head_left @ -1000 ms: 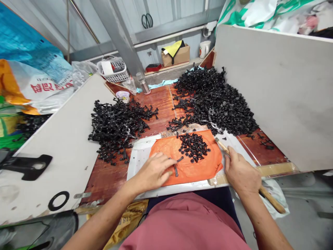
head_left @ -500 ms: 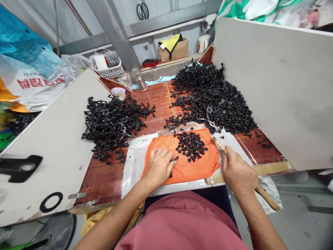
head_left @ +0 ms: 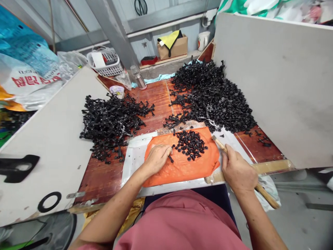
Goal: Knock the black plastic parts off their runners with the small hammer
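Note:
My left hand point(head_left: 159, 158) is closed over the left part of an orange cloth point(head_left: 187, 172), its fingertips pinching a small black part point(head_left: 170, 158). Right of it, on the same cloth, lies a loose heap of small black round pieces point(head_left: 191, 144). My right hand point(head_left: 238, 170) is wrapped round the wooden handle of a hammer-like tool point(head_left: 267, 197); the tool's small metal head points at the cloth's right edge. Under the cloth is a white sheet point(head_left: 131, 156).
A tangled pile of black parts point(head_left: 109, 119) lies at the left, a larger one point(head_left: 213, 93) at the back right. Grey boards point(head_left: 273, 80) flank the red-brown table point(head_left: 156, 93). Behind stand a bottle point(head_left: 139, 78), a white basket point(head_left: 105, 64) and a cardboard box point(head_left: 175, 48).
My left hand has lifted and drawn its fingers together round a black part, where before it lay spread lower on the cloth. My right hand and its tool have hardly moved.

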{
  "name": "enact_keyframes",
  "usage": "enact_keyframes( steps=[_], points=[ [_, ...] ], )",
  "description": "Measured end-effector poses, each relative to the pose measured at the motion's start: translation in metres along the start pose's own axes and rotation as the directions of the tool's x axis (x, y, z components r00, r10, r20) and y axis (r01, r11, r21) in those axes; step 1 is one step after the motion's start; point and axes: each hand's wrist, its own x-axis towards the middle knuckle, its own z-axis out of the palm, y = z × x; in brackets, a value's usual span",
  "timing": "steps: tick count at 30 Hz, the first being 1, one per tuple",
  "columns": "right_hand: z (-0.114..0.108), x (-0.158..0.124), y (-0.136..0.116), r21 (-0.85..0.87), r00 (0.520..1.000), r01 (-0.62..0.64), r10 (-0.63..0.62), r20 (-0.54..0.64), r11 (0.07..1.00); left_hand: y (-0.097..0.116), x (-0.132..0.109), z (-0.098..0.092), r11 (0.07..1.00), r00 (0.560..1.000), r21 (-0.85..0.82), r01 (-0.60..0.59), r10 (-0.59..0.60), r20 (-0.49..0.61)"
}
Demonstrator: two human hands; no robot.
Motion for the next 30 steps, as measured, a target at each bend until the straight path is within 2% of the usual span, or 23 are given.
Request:
enact_keyframes(
  steps=[12, 19, 24, 30],
  points=[
    [-0.004, 0.001, -0.001, -0.042, 1.0, 0.007, -0.008, -0.029, 0.999, 0.003, 0.005, 0.006, 0.969, 0.999, 0.244, -0.038, 0.034, 0.021],
    [-0.001, 0.0, 0.0, -0.013, 1.0, -0.001, 0.001, 0.008, 1.0, 0.011, 0.007, 0.003, 0.952, 0.999, 0.303, -0.033, 0.039, -0.012],
    [-0.001, 0.0, 0.0, 0.016, 1.0, 0.0, 0.0, 0.007, 1.0, 0.013, 0.011, -0.006, 0.963, 0.999, 0.27, -0.025, 0.016, 0.035],
    [-0.003, 0.0, 0.0, -0.004, 1.0, 0.016, -0.016, 0.001, 1.0, 0.001, 0.01, -0.001, 0.992, 0.998, 0.124, -0.03, 0.023, 0.051]
  ],
)
